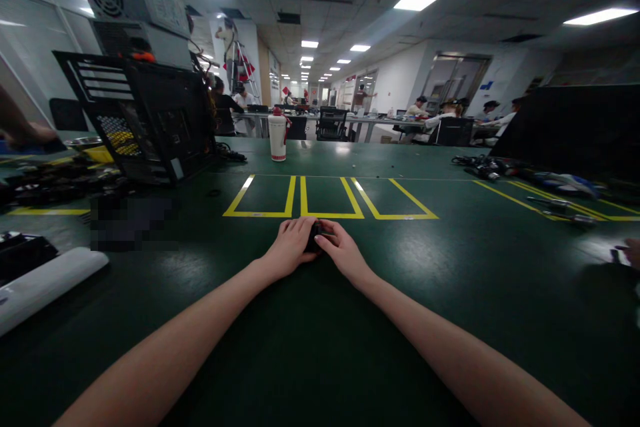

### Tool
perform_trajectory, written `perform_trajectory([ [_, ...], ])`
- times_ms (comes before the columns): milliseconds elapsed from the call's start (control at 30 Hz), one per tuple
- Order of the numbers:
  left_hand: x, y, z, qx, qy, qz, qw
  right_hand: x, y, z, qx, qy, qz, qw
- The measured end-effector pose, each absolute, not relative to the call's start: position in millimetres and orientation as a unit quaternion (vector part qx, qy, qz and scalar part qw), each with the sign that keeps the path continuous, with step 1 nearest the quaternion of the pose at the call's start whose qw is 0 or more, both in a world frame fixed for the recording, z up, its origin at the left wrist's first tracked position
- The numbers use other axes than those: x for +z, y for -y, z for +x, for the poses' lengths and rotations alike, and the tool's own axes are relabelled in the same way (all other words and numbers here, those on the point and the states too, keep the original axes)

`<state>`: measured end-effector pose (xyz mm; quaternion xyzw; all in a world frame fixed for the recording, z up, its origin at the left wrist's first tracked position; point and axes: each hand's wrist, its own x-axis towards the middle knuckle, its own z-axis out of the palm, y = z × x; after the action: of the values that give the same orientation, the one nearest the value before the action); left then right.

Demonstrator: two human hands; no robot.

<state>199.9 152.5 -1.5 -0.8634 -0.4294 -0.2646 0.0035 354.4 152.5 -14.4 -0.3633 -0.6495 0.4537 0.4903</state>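
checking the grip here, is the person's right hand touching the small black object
Touching: the head view shows the right hand's fingers against the black object.

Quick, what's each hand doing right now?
Left hand: curled around a small black object.
Right hand: closed on that same object from the other side, thumb and fingers against it.

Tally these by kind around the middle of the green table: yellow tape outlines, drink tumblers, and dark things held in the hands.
Yellow tape outlines: 3
White tumbler: 1
Black object, partly hidden between left hand and right hand: 1
Total: 5
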Motion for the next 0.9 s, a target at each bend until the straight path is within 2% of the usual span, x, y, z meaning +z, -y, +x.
perform_trajectory([
  [167, -1.1, -152.1, 199.4, -0.266, 0.426, -0.864, 0.001, -15.5, -151.8, 354.6, 0.449, 0.663, -0.359, 0.479],
  [467, 0.0, -151.3, 199.5, -0.262, 0.431, -0.864, -0.005, -13.4, -149.6, 353.5, 0.454, 0.648, -0.341, 0.508],
  [733, -0.2, -150.5, 198.8, -0.263, 0.428, -0.865, -0.011, -12.9, -149.1, 355.4, 0.456, 0.661, -0.366, 0.471],
  [900, -0.4, -151.7, 199.8, -0.262, 0.429, -0.865, 0.003, -12.9, -148.0, 353.7, 0.467, 0.648, -0.343, 0.495],
])
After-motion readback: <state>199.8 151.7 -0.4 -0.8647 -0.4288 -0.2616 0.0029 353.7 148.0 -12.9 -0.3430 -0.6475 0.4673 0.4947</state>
